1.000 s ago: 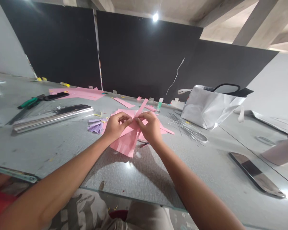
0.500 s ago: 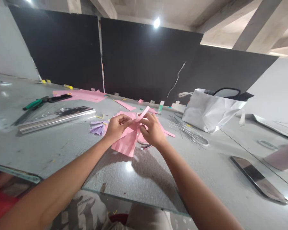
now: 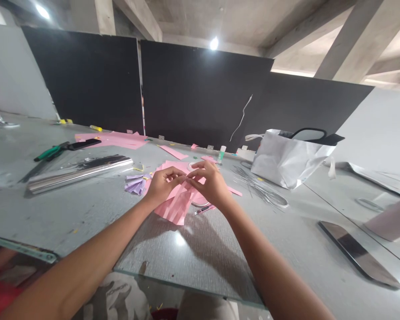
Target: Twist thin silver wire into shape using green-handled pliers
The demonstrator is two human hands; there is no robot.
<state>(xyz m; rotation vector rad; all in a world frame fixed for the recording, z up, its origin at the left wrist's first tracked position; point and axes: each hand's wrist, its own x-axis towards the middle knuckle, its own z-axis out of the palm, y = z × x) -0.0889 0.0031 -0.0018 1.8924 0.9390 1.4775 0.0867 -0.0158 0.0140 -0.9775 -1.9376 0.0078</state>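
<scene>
A pleated pink paper (image 3: 176, 205) hangs from the fingertips of both hands above the grey table. My left hand (image 3: 163, 184) pinches its gathered top edge from the left. My right hand (image 3: 210, 181) has thumb and fingertips closed on the same gathered top from the right, and the two hands' fingertips nearly meet. The exact grip point is small and partly hidden by the fingers. More pink paper and a pale roll lie behind and under the hands. A pleated purple paper (image 3: 135, 184) lies just left of my left hand. A cutter (image 3: 204, 210) rests below my right hand.
Left on the table (image 3: 96, 226) are a silver foil roll (image 3: 80, 174), a green-handled tool (image 3: 50, 152) and pink sheets (image 3: 116, 139). A glue stick (image 3: 222, 154) stands behind. Rightward are wires (image 3: 263, 191), a white bag (image 3: 286, 162) and a phone (image 3: 358, 253).
The pale pink strip that stuck up between the hands is no longer visible there. My right hand's fingertips have moved left, against my left fingertips. The camera view has tilted up slightly.
</scene>
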